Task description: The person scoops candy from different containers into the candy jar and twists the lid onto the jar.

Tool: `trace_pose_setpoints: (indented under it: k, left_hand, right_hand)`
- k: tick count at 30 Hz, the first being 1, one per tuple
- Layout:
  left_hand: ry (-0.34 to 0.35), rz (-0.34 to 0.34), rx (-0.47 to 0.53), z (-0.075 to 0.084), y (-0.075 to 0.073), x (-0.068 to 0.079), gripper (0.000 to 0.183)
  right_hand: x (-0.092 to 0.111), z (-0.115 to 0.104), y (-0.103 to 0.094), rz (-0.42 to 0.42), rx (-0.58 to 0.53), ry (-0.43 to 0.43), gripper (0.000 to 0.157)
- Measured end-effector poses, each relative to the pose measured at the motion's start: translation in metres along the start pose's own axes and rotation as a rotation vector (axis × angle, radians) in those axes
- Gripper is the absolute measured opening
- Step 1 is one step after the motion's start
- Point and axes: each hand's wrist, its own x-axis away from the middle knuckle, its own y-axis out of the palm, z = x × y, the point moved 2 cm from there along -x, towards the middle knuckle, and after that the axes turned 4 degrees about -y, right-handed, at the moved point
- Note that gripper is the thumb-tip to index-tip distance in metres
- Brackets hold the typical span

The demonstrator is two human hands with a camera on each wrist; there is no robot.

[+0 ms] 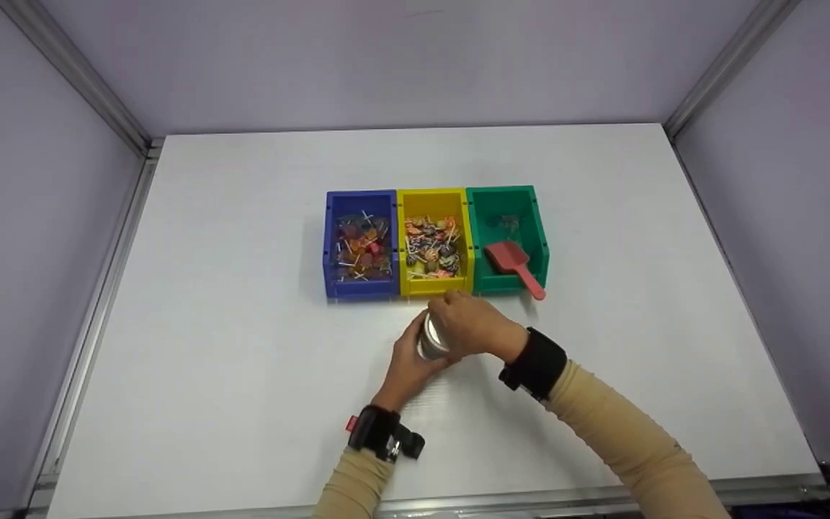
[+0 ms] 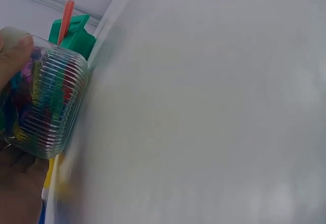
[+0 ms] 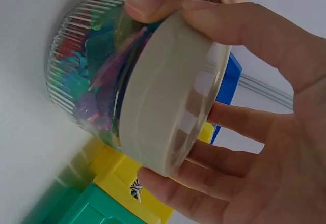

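A clear ribbed jar (image 3: 86, 63) with colourful wrapped pieces inside stands tilted in the right wrist view, its wide white lid (image 3: 158, 91) toward the right hand. My left hand (image 1: 409, 366) grips the jar around its side, and the jar (image 2: 56, 102) shows at the left of the left wrist view. With thumb and fingers spread around the lid's rim, my right hand (image 1: 469, 324) holds the lid. Both hands are just in front of the yellow bin (image 1: 435, 287). The jar's far side is hidden behind fingers.
Beyond the hands, a blue bin (image 1: 362, 290) and the yellow one hold many lollipops. A green bin (image 1: 539, 231) beside them holds a few small clear-looking pieces and a red scoop (image 1: 509, 257), its handle over the front edge. White table (image 1: 206, 360) surrounds them, walled behind and at the sides.
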Motion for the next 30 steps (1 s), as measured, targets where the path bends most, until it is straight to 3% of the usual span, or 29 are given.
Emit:
trace_pose_setpoints:
  k: [5,10,17,23,30]
  left_hand:
    - [-0.006,0.004,0.016,0.001,0.000,0.000,0.088]
    - [0.020,0.005,0.013,0.000,0.001,0.000,0.089]
    - [0.120,0.049,-0.051,-0.001,0.002,0.001,0.086]
    - [0.098,0.042,-0.016,0.001,0.003,0.001,0.085]
    - [0.092,0.061,-0.024,0.000,0.003,-0.001,0.084]
  right_hand:
    - [0.000,-0.001,0.001,0.037,0.032,0.037,0.076]
    - [0.002,-0.002,0.003,0.122,0.052,0.030,0.070]
    - [0.006,-0.005,0.008,0.225,0.070,0.078,0.064]
    - [0.008,-0.007,0.012,0.320,0.076,0.135,0.060]
    - [0.007,-0.008,0.015,0.370,0.102,0.158,0.057]
